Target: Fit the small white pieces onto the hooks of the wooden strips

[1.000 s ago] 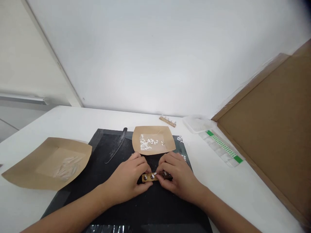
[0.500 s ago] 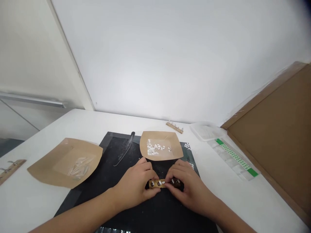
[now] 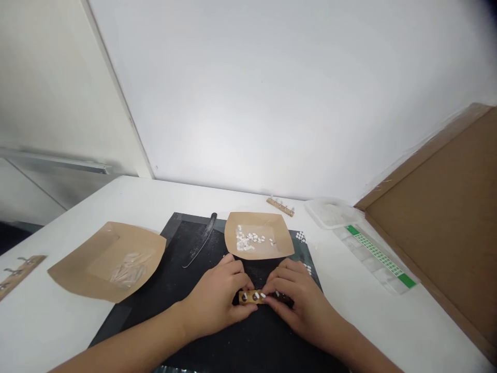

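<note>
Between my hands, low in the middle of the view, lies a small wooden strip [image 3: 249, 300] with dark round spots and small white oval pieces on top. My left hand [image 3: 219, 292] grips the strip's left end between thumb and fingers. With thumb and index finger, my right hand [image 3: 301, 295] pinches a small white oval piece [image 3: 263, 295] at the strip's middle. The strip's right part, dark brown, is partly hidden under my right fingers. Just beyond my hands, a brown paper tray [image 3: 229, 235] holds many white oval pieces [image 3: 244, 242].
A black mat [image 3: 166, 280] lies under my hands, with a dark curved tool [image 3: 204, 241] on it. To the left stands a paper tray [image 3: 73, 261] with clear packets. Hooked wooden strips [image 3: 280, 206] and a clear compartment box [image 3: 382, 261] lie around. A cardboard panel [image 3: 438, 212] stands right.
The view has shifted slightly. My right fingers have moved a little on the strip, and the white oval piece at their tips is tilted differently. My left hand keeps its grip.
</note>
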A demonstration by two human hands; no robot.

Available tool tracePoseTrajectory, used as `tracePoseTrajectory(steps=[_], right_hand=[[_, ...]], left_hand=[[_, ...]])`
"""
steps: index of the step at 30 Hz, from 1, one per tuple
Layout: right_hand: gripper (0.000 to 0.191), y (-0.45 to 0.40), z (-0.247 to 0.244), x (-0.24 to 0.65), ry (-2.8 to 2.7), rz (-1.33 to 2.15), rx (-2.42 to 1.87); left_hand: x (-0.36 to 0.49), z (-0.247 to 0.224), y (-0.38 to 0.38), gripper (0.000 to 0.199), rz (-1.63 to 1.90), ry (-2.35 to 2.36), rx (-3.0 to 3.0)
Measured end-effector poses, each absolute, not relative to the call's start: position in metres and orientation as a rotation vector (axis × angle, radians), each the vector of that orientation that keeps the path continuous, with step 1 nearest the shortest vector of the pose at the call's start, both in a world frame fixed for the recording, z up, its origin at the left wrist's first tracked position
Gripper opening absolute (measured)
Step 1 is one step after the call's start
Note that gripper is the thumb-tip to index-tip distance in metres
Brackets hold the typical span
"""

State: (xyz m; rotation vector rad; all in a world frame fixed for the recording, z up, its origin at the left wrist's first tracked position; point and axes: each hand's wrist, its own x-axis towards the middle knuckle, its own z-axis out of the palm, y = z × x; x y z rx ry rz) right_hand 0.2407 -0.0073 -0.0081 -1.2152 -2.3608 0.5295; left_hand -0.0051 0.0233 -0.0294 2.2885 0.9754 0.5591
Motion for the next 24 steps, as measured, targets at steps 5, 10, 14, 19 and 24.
tracePoseTrajectory(steps=[5,10,14,19,24], right_hand=[[0.006,-0.007,-0.006,0.242,-2.419,0.5,-1.218],[0.008,-0.003,-0.006,0.244,-2.372,0.575,-1.267],[0.01,-0.003,-0.006,0.244,-2.329,0.622,-1.293],[0.011,-0.004,-0.008,0.241,-2.257,0.719,-1.352],[0.015,-0.004,-0.006,0.241,-2.319,0.654,-1.302]], left_hand=[[-0.007,-0.028,0.023,0.017,0.529,0.987,2.3],[-0.007,-0.027,0.022,0.014,0.515,0.988,2.304],[-0.006,-0.027,0.022,0.013,0.505,0.995,2.298],[-0.006,-0.023,0.021,0.011,0.458,0.981,2.324],[-0.008,-0.014,0.021,0.008,0.36,0.934,2.434]])
